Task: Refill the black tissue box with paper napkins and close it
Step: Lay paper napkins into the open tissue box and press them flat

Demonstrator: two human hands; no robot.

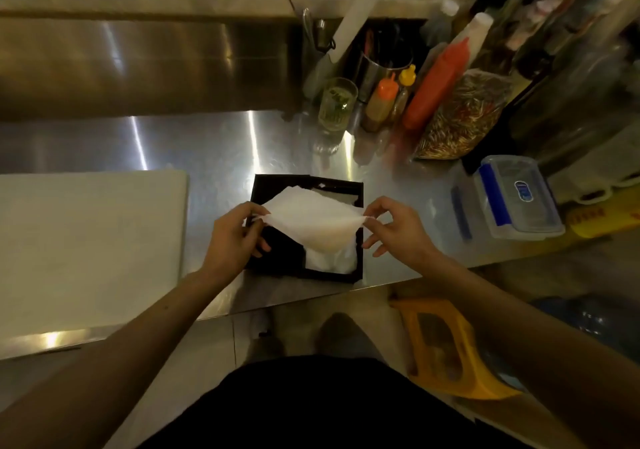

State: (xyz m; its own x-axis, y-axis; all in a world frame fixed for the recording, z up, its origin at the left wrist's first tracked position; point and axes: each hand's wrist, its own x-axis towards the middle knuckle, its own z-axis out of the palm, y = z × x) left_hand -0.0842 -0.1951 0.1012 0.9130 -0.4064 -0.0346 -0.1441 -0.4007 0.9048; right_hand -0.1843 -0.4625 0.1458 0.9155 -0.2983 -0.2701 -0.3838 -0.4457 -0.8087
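Two hands, the left hand (232,237) and right hand (394,228), each pinch a corner of a thin white napkin (311,221) above the open square black box (277,256) on the steel counter (214,143)

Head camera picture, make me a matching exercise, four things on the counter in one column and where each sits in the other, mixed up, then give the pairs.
Things:
1. black tissue box
2. white cutting board
3. clear lidded container
4. glass

Places:
A. right edge of the counter, blue clips on its lid
B. far side, beside the sauce bottles
C. near edge, open, under the napkin held by the left hand and right hand
D. left part of the counter

Pairs: 1-C, 2-D, 3-A, 4-B
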